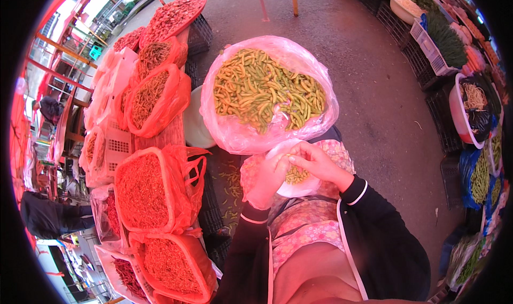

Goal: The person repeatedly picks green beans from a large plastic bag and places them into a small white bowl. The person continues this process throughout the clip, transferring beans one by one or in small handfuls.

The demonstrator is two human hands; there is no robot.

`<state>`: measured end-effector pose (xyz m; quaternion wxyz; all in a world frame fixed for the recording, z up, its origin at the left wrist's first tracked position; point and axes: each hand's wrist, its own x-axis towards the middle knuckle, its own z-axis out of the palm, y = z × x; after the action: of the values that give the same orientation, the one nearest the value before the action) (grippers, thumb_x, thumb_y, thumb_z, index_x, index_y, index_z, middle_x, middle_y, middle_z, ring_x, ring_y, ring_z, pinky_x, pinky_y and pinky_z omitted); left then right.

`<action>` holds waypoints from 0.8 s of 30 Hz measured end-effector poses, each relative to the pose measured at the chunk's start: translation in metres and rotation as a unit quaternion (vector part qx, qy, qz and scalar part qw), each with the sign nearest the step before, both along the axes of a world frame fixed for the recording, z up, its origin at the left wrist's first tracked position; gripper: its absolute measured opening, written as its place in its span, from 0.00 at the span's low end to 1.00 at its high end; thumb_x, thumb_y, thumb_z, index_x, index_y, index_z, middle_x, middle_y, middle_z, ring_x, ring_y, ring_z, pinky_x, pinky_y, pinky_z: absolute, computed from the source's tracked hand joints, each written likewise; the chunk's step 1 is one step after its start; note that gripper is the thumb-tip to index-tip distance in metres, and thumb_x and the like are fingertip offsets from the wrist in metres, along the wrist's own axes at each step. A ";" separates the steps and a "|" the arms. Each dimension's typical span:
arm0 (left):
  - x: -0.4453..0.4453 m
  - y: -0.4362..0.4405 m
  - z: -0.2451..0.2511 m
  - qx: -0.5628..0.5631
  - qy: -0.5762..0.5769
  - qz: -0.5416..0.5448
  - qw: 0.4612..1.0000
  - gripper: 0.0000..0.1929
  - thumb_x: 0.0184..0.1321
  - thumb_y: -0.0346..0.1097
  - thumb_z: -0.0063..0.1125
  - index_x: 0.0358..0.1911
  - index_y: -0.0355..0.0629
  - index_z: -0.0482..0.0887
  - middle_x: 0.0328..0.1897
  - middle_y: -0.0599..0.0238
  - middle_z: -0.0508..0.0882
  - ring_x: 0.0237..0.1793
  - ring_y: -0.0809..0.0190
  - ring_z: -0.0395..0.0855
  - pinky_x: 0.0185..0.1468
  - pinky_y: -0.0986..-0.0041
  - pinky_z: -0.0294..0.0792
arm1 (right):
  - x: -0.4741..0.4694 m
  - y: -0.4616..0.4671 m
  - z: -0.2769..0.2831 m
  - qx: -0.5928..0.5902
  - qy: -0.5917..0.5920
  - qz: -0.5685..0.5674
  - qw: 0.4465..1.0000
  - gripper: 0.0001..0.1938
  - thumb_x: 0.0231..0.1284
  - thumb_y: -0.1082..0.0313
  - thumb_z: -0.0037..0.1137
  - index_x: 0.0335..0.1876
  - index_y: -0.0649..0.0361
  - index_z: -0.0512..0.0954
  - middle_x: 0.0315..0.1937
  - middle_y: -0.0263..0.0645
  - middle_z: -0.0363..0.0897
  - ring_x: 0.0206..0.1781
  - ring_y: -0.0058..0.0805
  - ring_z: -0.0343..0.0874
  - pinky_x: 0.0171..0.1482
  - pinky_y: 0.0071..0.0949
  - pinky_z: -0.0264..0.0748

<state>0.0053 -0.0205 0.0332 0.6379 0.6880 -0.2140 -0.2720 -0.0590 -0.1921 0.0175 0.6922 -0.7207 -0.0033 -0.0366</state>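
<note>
My left hand point(269, 179) and my right hand point(316, 162) meet at the fingertips above my lap, pinching a small green bean pod between them; most of the pod is hidden by the fingers. Beneath them a white plastic bag point(308, 189) lies open on my floral apron point(308, 220), with shelled green beans point(297, 175) inside. Just beyond my hands stands a wide round container lined with a clear plastic bag point(240, 137), holding a large heap of unshelled green pods point(260, 89).
On the left, a wooden stall table point(154, 143) carries red-bagged baskets of crushed chilli point(143, 192) and dried goods. Empty pods point(230, 187) litter the ground beside my knee. Vegetable crates point(435, 61) and basins line the right. A person point(52, 216) stands at far left.
</note>
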 end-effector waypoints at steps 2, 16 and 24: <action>0.003 0.004 -0.005 0.017 -0.063 -0.032 0.997 0.12 0.72 0.36 0.46 0.35 0.35 0.80 0.31 0.67 0.78 0.34 0.69 0.72 0.38 0.72 0.67 | 0.001 0.000 0.000 0.030 0.001 0.021 0.999 0.07 0.74 0.65 0.54 0.46 0.60 0.73 0.31 0.27 0.74 0.30 0.12 0.72 0.32 0.17 0.69; -0.004 -0.006 -0.019 0.122 -0.391 -0.005 0.912 0.12 0.66 0.39 0.52 0.28 0.42 0.83 0.21 0.50 0.80 0.23 0.44 0.81 0.27 0.58 0.70 | 0.001 0.005 -0.014 0.132 0.171 0.041 0.976 0.04 0.65 0.69 0.48 0.41 0.57 0.73 0.33 0.26 0.73 0.33 0.14 0.71 0.33 0.18 0.67; -0.011 -0.009 -0.015 0.130 -0.314 0.062 0.939 0.10 0.66 0.37 0.51 0.31 0.42 0.84 0.23 0.49 0.80 0.24 0.46 0.81 0.29 0.59 0.71 | 0.000 0.009 -0.022 0.242 0.168 0.021 0.955 0.10 0.62 0.75 0.46 0.47 0.57 0.75 0.31 0.26 0.73 0.32 0.15 0.72 0.31 0.18 0.67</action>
<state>-0.0060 -0.0298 0.0187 0.4590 0.8271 -0.3231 -0.0278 -0.0586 -0.1829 -0.0042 0.8373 -0.5268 0.1074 0.0998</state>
